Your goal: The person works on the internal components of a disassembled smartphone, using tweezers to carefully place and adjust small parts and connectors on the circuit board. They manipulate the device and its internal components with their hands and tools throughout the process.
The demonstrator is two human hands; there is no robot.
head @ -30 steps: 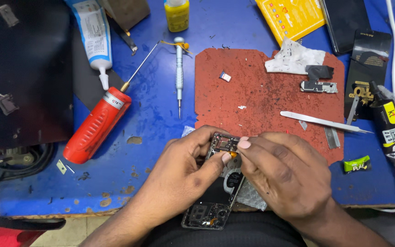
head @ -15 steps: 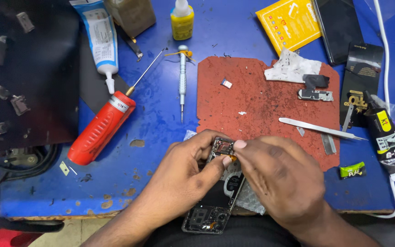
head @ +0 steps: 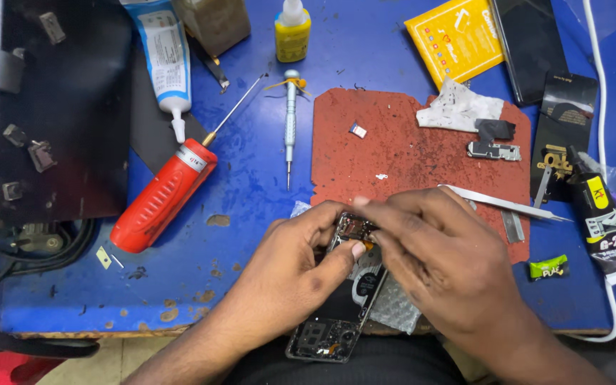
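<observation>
Phone chassis (head: pixel 336 314), opened and stripped of its back, lies at the lower middle of the frame, its long axis running from the lower left, over the bench (head: pixel 251 214) edge toward my lap, up and slightly right to where my fingers meet. My left hand (head: pixel 290 267) comes in from the lower left and grips the chassis along its left side, thumb pressed across the upper part of the board. Just right of it, my right hand (head: pixel 440 257) reaches in from the lower right, fingertips pinched together over the top end of the chassis on some small part; what it is I cannot tell. Both hands touch the top end, the left steadying, the right working from above. Farther right, on the red mat (head: pixel 408 150), tweezers (head: pixel 507 207) lie just beyond my right knuckles, tip pointing right.
</observation>
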